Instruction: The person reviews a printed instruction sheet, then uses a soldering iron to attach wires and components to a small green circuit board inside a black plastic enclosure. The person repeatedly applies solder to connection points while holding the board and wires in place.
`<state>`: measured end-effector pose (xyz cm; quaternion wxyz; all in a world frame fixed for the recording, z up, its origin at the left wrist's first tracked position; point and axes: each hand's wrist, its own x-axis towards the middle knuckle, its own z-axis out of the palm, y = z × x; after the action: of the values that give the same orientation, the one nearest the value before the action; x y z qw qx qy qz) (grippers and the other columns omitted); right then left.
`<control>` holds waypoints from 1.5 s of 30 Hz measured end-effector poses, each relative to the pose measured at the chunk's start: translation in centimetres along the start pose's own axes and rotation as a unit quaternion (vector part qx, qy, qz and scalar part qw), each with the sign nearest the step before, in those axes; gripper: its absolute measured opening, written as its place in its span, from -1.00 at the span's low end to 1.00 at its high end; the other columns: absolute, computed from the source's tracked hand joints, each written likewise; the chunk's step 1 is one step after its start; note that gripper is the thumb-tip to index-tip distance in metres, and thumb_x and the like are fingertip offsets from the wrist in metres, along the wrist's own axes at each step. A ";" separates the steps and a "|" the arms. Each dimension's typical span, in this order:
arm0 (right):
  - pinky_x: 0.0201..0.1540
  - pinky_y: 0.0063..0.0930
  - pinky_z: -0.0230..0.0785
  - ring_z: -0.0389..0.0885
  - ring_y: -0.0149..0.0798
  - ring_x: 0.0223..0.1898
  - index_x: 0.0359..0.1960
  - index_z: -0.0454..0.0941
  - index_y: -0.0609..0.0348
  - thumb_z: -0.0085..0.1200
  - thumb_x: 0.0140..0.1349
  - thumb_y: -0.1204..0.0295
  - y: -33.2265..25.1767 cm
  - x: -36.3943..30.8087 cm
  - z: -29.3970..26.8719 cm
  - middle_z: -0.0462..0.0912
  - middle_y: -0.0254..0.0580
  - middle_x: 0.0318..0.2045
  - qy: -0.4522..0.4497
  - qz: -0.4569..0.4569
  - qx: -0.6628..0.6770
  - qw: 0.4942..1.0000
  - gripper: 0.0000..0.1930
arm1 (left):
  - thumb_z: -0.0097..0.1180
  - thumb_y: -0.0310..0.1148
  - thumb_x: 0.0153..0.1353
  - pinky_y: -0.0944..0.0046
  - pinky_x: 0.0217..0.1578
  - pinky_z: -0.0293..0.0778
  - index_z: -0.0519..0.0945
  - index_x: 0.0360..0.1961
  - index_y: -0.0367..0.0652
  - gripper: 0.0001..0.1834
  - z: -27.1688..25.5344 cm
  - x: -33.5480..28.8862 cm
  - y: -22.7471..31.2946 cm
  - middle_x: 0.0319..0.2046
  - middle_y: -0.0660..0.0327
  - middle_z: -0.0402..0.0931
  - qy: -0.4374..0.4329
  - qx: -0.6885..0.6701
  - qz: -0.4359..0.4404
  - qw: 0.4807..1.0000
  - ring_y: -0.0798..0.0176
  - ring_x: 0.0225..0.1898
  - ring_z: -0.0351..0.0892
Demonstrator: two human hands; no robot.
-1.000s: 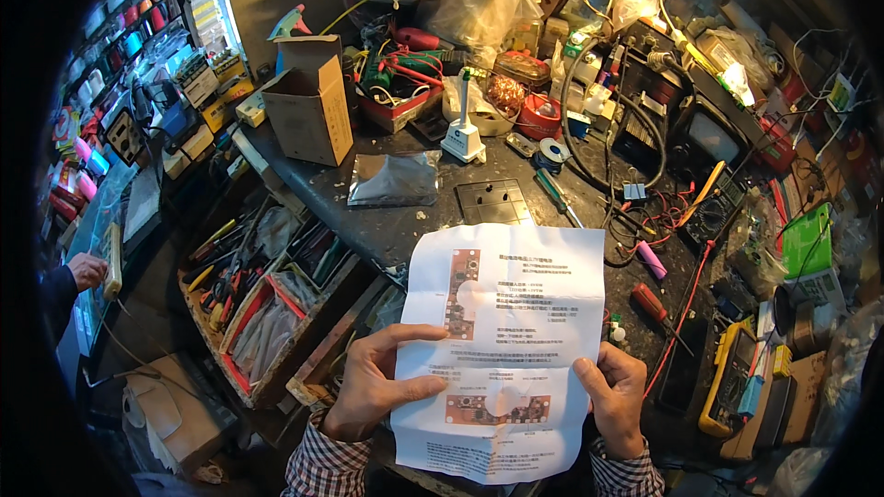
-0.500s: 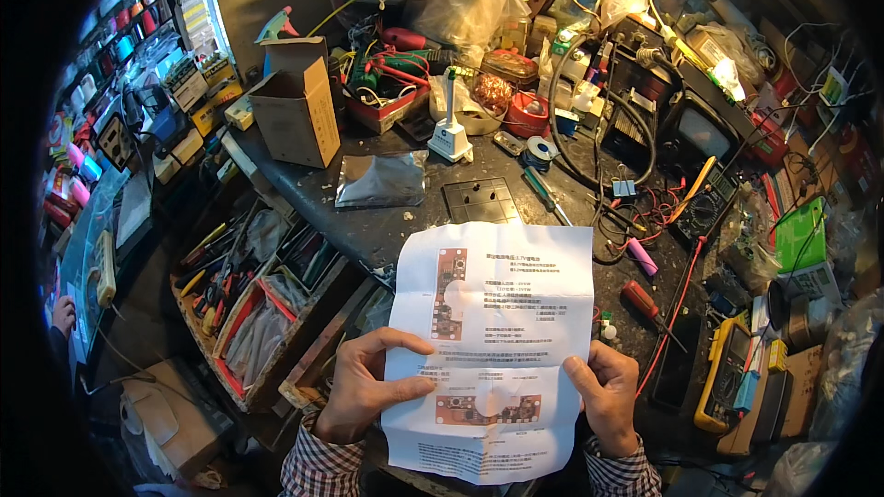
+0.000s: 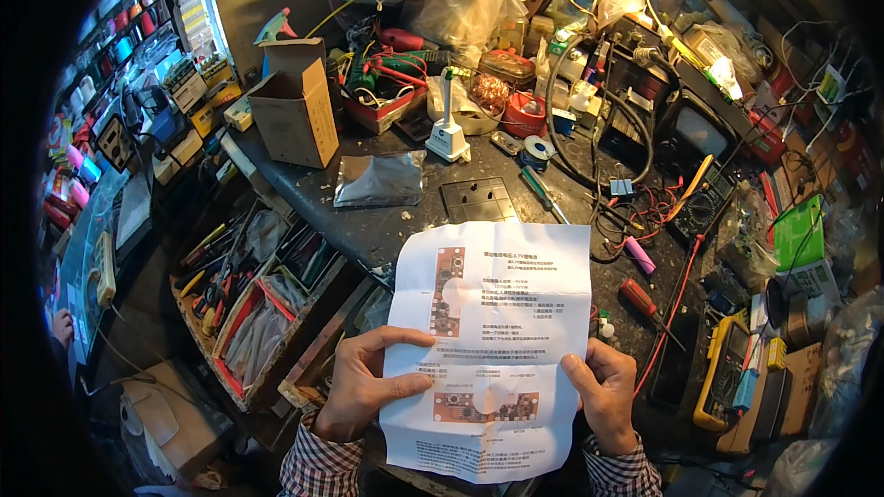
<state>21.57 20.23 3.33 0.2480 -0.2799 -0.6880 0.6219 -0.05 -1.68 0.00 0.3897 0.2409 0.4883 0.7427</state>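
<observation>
Between my two hands a creased white sheet of paper (image 3: 516,313) is held up over the front of the dark bench. It carries lines of print and two pictures of an orange circuit board. My left hand (image 3: 373,382) pinches the sheet's left edge, thumb and forefinger lying on the front. At the right edge my right hand (image 3: 606,396) grips it with the thumb on the print and the other fingers behind, mostly hidden. Just past the top of the sheet lie a flat dark panel (image 3: 477,200) and a screwdriver (image 3: 543,193) with a green handle.
An open cardboard box (image 3: 299,110) and a silvery bag (image 3: 378,179) stand at the back left. To the right are a yellow multimeter (image 3: 720,373), a red-handled screwdriver (image 3: 645,304) and tangled red leads. Tool-filled drawers (image 3: 262,331) jut out at left. Another person's hand (image 3: 63,326) shows at far left.
The sheet has shifted very slightly left in the picture, and the other person's hand at far left has moved a little lower. My grip on the paper is unchanged.
</observation>
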 end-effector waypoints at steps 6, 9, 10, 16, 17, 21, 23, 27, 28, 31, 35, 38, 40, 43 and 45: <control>-0.58 -0.67 0.14 0.41 -0.65 -0.63 -0.30 0.68 0.40 0.25 0.51 0.43 0.3 0.1 0.0 0.63 -0.38 -0.59 -0.002 -0.010 -0.001 1.000 -0.76 | 0.57 -0.53 0.12 0.05 0.08 0.79 0.69 0.13 -0.37 -0.48 0.0 -0.1 0.0 0.05 -0.16 0.73 0.005 -0.003 -0.004 1.000 0.08 0.07 0.78; -0.58 -0.67 0.13 0.40 -0.66 -0.63 -0.30 0.68 0.39 0.25 0.51 0.43 0.3 0.0 0.0 0.62 -0.39 -0.60 -0.003 -0.008 0.000 1.000 -0.76 | 0.57 -0.53 0.13 0.05 0.07 0.79 0.69 0.12 -0.37 -0.49 0.0 -0.1 0.0 0.05 -0.16 0.73 0.005 -0.005 -0.002 1.000 0.09 0.06 0.78; -0.58 -0.67 0.13 0.40 -0.66 -0.63 -0.30 0.68 0.39 0.25 0.51 0.43 0.3 0.0 0.0 0.62 -0.39 -0.60 -0.002 -0.007 -0.001 1.000 -0.76 | 0.57 -0.53 0.13 0.06 0.06 0.79 0.70 0.12 -0.37 -0.49 0.1 -0.1 0.0 0.05 -0.16 0.73 0.006 0.003 0.000 1.000 0.09 0.05 0.78; -0.54 -0.66 0.15 0.41 -0.65 -0.58 -0.31 0.66 0.40 0.25 0.51 0.43 0.2 0.0 0.1 0.64 -0.38 -0.56 -0.002 -0.002 0.002 1.000 -0.75 | 0.57 -0.54 0.13 0.06 0.05 0.79 0.70 0.13 -0.37 -0.48 0.1 -0.1 0.1 0.05 -0.16 0.72 0.002 0.001 0.004 1.000 0.09 0.05 0.78; -0.54 -0.66 0.16 0.42 -0.65 -0.58 -0.31 0.66 0.40 0.25 0.51 0.43 0.2 0.0 0.1 0.64 -0.38 -0.56 -0.003 -0.003 0.001 1.000 -0.75 | 0.57 -0.54 0.13 0.06 0.05 0.79 0.69 0.14 -0.37 -0.48 0.1 -0.1 0.2 0.05 -0.16 0.72 0.001 0.000 0.003 1.000 0.09 0.05 0.78; -0.54 -0.67 0.16 0.43 -0.65 -0.57 -0.31 0.66 0.40 0.25 0.51 0.43 0.1 0.0 0.1 0.65 -0.38 -0.55 -0.004 -0.005 0.002 1.000 -0.75 | 0.56 -0.54 0.13 0.07 0.05 0.79 0.69 0.14 -0.38 -0.47 0.1 -0.1 0.2 0.05 -0.16 0.72 0.001 -0.016 -0.002 1.000 0.10 0.05 0.78; -0.54 -0.67 0.16 0.43 -0.66 -0.57 -0.31 0.66 0.40 0.25 0.52 0.43 0.1 0.0 0.1 0.65 -0.37 -0.55 -0.005 -0.005 0.004 1.000 -0.75 | 0.56 -0.54 0.13 0.06 0.05 0.79 0.69 0.14 -0.38 -0.47 0.1 -0.1 0.2 0.06 -0.16 0.72 0.004 -0.004 0.002 1.000 0.10 0.05 0.78; -0.55 -0.68 0.17 0.44 -0.66 -0.58 -0.31 0.66 0.39 0.26 0.51 0.42 0.2 0.0 -0.1 0.66 -0.37 -0.55 -0.007 -0.002 0.005 1.000 -0.75 | 0.56 -0.54 0.13 0.05 0.05 0.79 0.69 0.14 -0.38 -0.48 0.2 -0.1 0.2 0.06 -0.16 0.72 0.004 -0.002 0.007 1.000 0.09 0.05 0.78; -0.55 -0.68 0.17 0.44 -0.66 -0.58 -0.31 0.66 0.39 0.26 0.51 0.42 0.2 0.0 -0.1 0.66 -0.37 -0.55 -0.008 0.000 0.004 1.000 -0.75 | 0.55 -0.54 0.13 0.05 0.05 0.79 0.69 0.14 -0.38 -0.48 0.2 -0.2 0.2 0.05 -0.16 0.72 0.007 0.005 0.005 1.000 0.09 0.05 0.78; -0.54 -0.68 0.17 0.44 -0.65 -0.58 -0.31 0.66 0.38 0.26 0.51 0.43 0.1 0.0 -0.2 0.66 -0.36 -0.55 -0.011 0.001 0.002 1.000 -0.75 | 0.55 -0.54 0.13 0.04 0.05 0.80 0.69 0.13 -0.38 -0.48 0.3 -0.2 0.2 0.05 -0.16 0.72 0.008 0.004 0.004 1.000 0.08 0.04 0.78; -0.52 -0.68 0.20 0.46 -0.65 -0.56 -0.30 0.67 0.39 0.26 0.51 0.43 0.1 0.0 0.0 0.66 -0.35 -0.53 -0.007 -0.001 0.009 1.000 -0.76 | 0.55 -0.54 0.14 0.05 0.02 0.82 0.69 0.13 -0.38 -0.49 0.3 0.0 0.4 0.05 -0.17 0.72 0.004 0.009 0.010 1.000 0.07 0.03 0.80; -0.51 -0.68 0.22 0.46 -0.64 -0.55 -0.29 0.67 0.40 0.25 0.51 0.43 0.1 0.0 0.0 0.67 -0.35 -0.53 -0.007 -0.006 0.004 1.000 -0.76 | 0.57 -0.54 0.07 0.04 0.02 0.80 0.69 0.10 -0.38 -0.47 0.6 -0.2 0.5 0.04 -0.16 0.73 0.022 0.004 -0.010 1.000 0.10 0.00 0.80; -0.51 -0.68 0.21 0.46 -0.65 -0.55 -0.29 0.68 0.41 0.25 0.51 0.44 0.1 0.0 0.1 0.67 -0.35 -0.52 -0.005 -0.004 0.012 1.000 -0.76 | 0.58 -0.54 0.04 0.03 0.02 0.80 0.70 0.08 -0.37 -0.47 0.7 -0.2 0.6 0.03 -0.16 0.74 0.032 0.000 -0.021 0.999 0.12 -0.02 0.80; -0.53 -0.68 0.19 0.45 -0.65 -0.55 -0.30 0.68 0.41 0.26 0.51 0.43 0.1 0.0 -0.1 0.67 -0.36 -0.54 -0.006 -0.005 0.002 1.000 -0.76 | 0.56 -0.55 0.08 0.04 0.01 0.81 0.69 0.10 -0.38 -0.48 0.6 -0.2 0.6 0.03 -0.17 0.73 0.024 0.002 -0.014 1.000 0.10 -0.01 0.81; -0.54 -0.68 0.17 0.45 -0.66 -0.56 -0.30 0.68 0.41 0.26 0.51 0.43 0.2 0.0 -0.1 0.66 -0.36 -0.54 -0.009 -0.008 0.000 1.000 -0.76 | 0.54 -0.56 0.14 0.06 0.00 0.82 0.69 0.13 -0.37 -0.49 0.5 -0.1 0.5 0.04 -0.17 0.72 0.009 0.010 -0.001 1.000 0.08 0.01 0.81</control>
<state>21.63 20.36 3.10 0.2471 -0.2687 -0.6924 0.6224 0.16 -1.64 0.68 0.3837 0.2378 0.4997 0.7393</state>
